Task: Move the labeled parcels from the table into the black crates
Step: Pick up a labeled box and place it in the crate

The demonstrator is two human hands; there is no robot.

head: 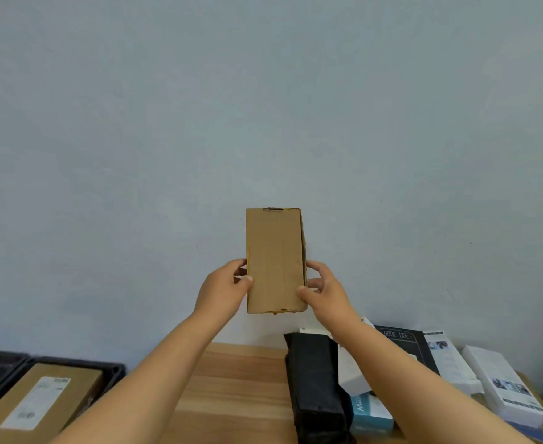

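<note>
Above the table (231, 379), we hold a box (275, 261) in both hands' grip, left (223, 291), right (326, 291); next, probably the crate (116, 370).

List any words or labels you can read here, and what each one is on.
"ODDE DOE", roughly, light letters on the black box.
"Mac...", cut off, on the teal box.
Label on the cardboard parcel in the crate: too blurred.
White boxes: print too small.
Held cardboard box: no text visible.
</note>
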